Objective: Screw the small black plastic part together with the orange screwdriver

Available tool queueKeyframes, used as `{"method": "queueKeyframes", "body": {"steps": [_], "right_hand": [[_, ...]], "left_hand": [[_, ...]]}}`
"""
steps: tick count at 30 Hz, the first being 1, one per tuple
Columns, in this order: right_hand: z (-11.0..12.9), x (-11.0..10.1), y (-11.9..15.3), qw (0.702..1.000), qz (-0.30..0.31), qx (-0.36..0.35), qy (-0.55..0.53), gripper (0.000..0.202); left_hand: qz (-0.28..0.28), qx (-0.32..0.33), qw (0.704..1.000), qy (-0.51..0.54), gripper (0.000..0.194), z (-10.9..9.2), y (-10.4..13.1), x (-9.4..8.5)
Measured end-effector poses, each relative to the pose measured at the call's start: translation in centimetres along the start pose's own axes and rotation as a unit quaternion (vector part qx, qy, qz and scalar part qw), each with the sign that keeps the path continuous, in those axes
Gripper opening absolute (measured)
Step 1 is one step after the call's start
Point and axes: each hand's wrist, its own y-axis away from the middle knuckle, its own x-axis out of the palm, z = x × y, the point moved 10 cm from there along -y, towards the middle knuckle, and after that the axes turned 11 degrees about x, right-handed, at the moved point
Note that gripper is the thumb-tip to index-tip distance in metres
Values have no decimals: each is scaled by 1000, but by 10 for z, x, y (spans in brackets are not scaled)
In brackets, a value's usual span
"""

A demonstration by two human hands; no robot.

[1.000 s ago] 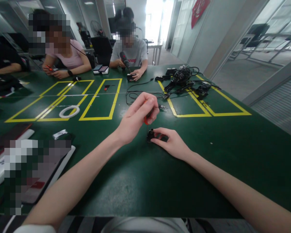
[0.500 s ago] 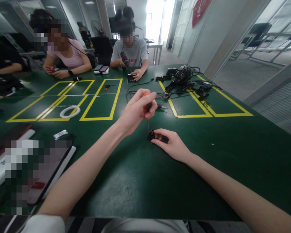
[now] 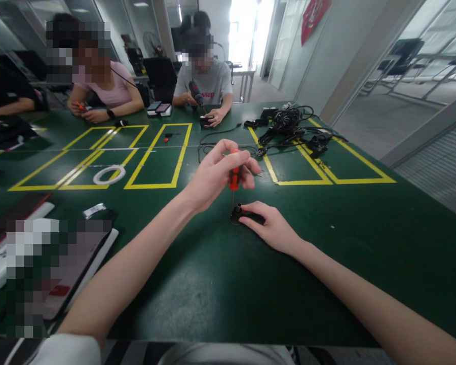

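Observation:
In my left hand (image 3: pixel 224 170) is a screwdriver (image 3: pixel 234 178) with a red and black handle, held upright with the thumb against it and the other fingers loosened. Its thin shaft points straight down at a small black part (image 3: pixel 236 214) with a short round tube on top. Whether the tip sits in a screw is too small to see. My right hand (image 3: pixel 268 223) pinches that black part between thumb and fingers and keeps it on the green table (image 3: pixel 273 299).
A white tape roll (image 3: pixel 109 175) lies left near yellow tape outlines. Black cables (image 3: pixel 289 121) are heaped at the back right. Phones or tablets (image 3: pixel 76 268) lie at the left. Across the table, a person (image 3: pixel 203 86) holds a power drill (image 3: pixel 196 95); other people sit further left.
The fingers of my left hand have loosened and spread around the screwdriver handle, which has shifted slightly right. My right hand and the black part have hardly moved.

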Motion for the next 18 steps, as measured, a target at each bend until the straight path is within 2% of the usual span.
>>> {"method": "queueKeyframes", "body": {"steps": [2,6,9,12,15,18], "right_hand": [[0,0,0,1000,-1,1,5,22],[1,1,1,1000,7,-3,14,22],[3,2,1,999,18,-9,26,24],[7,-4,0,999,24,-21,38,25],[10,-26,1,998,6,-15,53,25],[18,-66,9,997,-60,-20,53,23]], "left_hand": [[-3,2,1000,-4,39,-1,0,0],[1,5,1000,26,24,-3,0,3],[21,0,999,36,31,-4,0,6],[14,-7,1000,14,30,-3,0,1],[13,-6,1000,-6,26,-3,0,-1],[12,-2,1000,-2,23,-2,0,0]]}}
